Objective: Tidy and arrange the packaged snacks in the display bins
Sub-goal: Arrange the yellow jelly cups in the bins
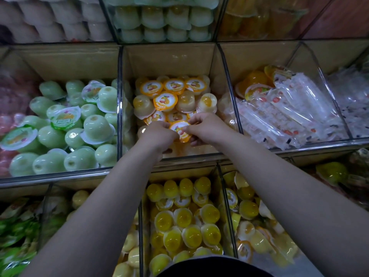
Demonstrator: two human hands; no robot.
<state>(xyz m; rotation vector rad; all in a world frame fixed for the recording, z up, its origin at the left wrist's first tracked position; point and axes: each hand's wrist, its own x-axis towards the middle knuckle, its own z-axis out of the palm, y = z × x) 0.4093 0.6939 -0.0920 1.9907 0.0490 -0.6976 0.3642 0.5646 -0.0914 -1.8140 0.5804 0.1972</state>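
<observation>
Both my hands reach into the middle clear bin (227,80), which holds several cream jelly cups with orange lids (165,100). Between my hands is one orange-lidded jelly cup (180,129), lid facing up, near the bin's front. My left hand (157,134) grips its left edge with curled fingers. On the cup's right edge, the fingers of my right hand (205,127) pinch it. The lower part of this cup is hidden behind my hands.
A bin of green jelly cups (65,126) sits to the left. To the right is a bin of clear-wrapped jelly sticks (287,112). Below, bins hold yellow jelly cups (185,216). More stacked cups fill the bins above (165,19). Clear dividers separate all bins.
</observation>
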